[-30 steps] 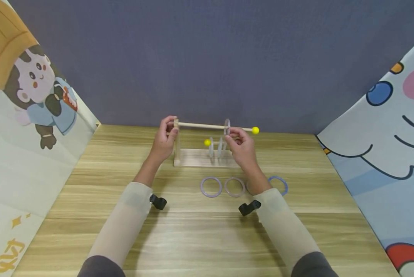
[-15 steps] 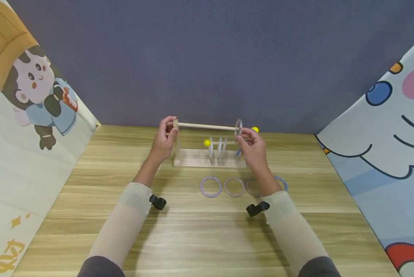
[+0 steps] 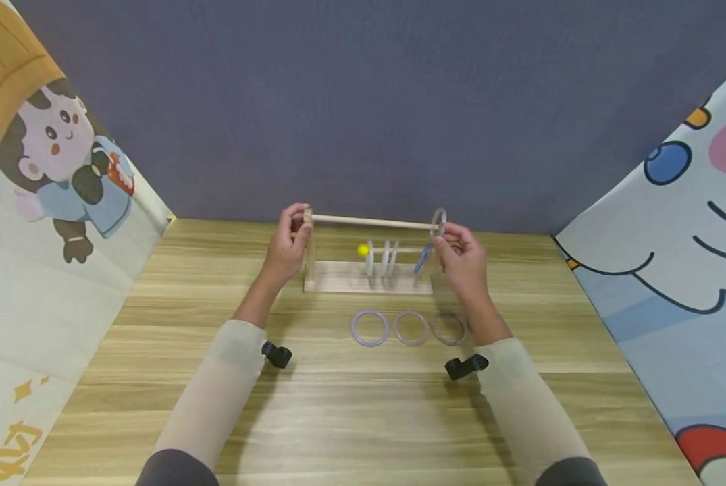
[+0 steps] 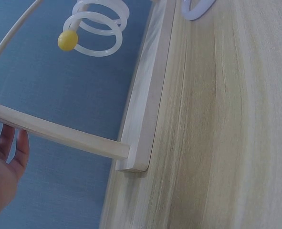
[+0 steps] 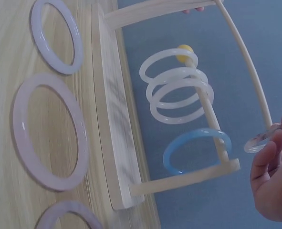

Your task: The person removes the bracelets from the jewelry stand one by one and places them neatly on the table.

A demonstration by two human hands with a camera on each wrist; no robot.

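Note:
My left hand point(image 3: 290, 243) grips the top of the left post point(image 3: 311, 253) of a wooden bangle stand point(image 3: 338, 278). In the left wrist view its fingers lie behind that post. Near the right end of the upper rod point(image 3: 369, 221), my right hand point(image 3: 462, 260) pinches a clear, greyish bangle point(image 3: 440, 210), which appears to encircle the rod. The rod's right tip is hidden by this hand. The lower rod point(image 5: 208, 107) carries three white bangles point(image 3: 371, 266) and a tilted blue bangle point(image 3: 422, 260), with a yellow ball point(image 3: 363, 250) on its left end.
On the wooden table point(image 3: 350, 405), a lavender bangle point(image 3: 352, 329), a pale pink bangle point(image 3: 395, 329) and a brownish-purple bangle point(image 3: 433, 329) lie flat in a row before the stand. A dark wall panel point(image 3: 363, 108) rises behind. Printed panels flank both sides.
My right hand has slid the clear bangle rightward along the upper rod, and now covers the rod's yellow end ball and the blue bangle on the table. The left hand stays put.

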